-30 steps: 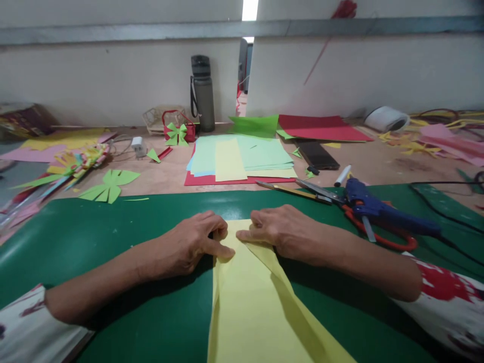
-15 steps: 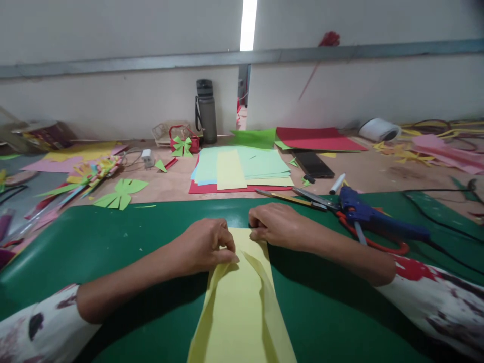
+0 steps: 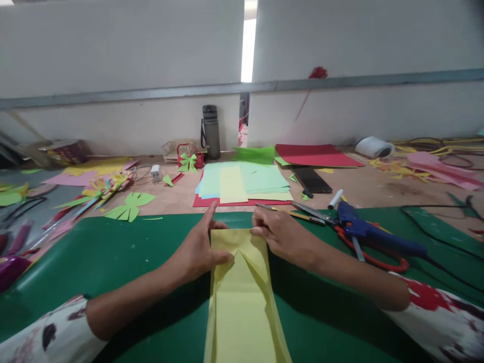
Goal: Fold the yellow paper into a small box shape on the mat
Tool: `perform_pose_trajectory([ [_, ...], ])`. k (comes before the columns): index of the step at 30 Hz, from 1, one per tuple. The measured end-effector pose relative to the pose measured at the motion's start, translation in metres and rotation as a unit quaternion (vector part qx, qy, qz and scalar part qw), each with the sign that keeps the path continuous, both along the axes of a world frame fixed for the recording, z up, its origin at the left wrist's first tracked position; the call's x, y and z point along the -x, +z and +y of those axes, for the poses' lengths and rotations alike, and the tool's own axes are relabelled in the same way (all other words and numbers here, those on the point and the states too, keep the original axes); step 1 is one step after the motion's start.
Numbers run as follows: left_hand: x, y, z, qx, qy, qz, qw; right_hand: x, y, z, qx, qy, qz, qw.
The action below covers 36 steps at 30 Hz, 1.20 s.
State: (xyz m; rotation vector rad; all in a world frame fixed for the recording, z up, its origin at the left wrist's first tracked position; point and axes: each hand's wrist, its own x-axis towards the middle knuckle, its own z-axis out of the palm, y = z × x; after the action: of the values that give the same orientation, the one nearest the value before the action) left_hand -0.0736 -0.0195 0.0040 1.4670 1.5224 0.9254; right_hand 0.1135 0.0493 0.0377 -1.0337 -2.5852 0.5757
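A long sheet of yellow paper (image 3: 244, 312), its side edges creased and turned inward, lies lengthwise before me on the green mat (image 3: 159, 302). At its upper left edge is my left hand (image 3: 198, 247), thumb lying on the paper and the other fingers spread upward, away from the thumb. My right hand (image 3: 285, 234) pinches the sheet's upper right corner between thumb and curled fingers. Two slanting folds meet in a peak just below the top edge. The lower end of the sheet runs out of view.
Beyond the mat lies a stack of pale green paper (image 3: 260, 179). Right of my hand are scissors (image 3: 313, 213), a blue glue gun (image 3: 370, 229) and its cord. A phone (image 3: 312, 179) and a dark bottle (image 3: 210, 132) sit farther back. Green paper cut-outs (image 3: 130, 205) lie left.
My left hand has loosened from its pinch, its fingers now spread at the paper's left edge. The left fold lies flatter. My right hand keeps its pinch; the view has tilted up.
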Motion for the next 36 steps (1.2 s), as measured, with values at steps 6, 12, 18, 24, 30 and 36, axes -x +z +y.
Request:
perform_pose_trajectory([
  [6,-0.008,0.011,0.002,0.108,-0.011,-0.145,0.984,0.0,0.005,-0.004,0.029,-0.038,0.133,0.99],
  [12,-0.012,0.014,0.003,0.068,0.054,-0.224,0.971,0.006,-0.003,-0.012,0.295,-0.096,0.3,0.902],
  [18,-0.015,0.01,0.005,0.059,0.063,-0.232,0.969,0.012,-0.014,-0.02,0.374,-0.079,0.327,0.864],
  [24,-0.013,0.004,0.004,0.061,0.038,-0.262,0.962,0.01,-0.016,-0.015,0.402,-0.067,0.299,0.863],
  [30,-0.014,0.001,0.004,0.061,0.026,-0.294,0.953,0.008,-0.016,-0.012,0.384,-0.09,0.296,0.87],
  [36,-0.015,0.003,0.004,0.066,0.019,-0.284,0.956,0.009,-0.013,-0.013,0.377,-0.083,0.285,0.877],
])
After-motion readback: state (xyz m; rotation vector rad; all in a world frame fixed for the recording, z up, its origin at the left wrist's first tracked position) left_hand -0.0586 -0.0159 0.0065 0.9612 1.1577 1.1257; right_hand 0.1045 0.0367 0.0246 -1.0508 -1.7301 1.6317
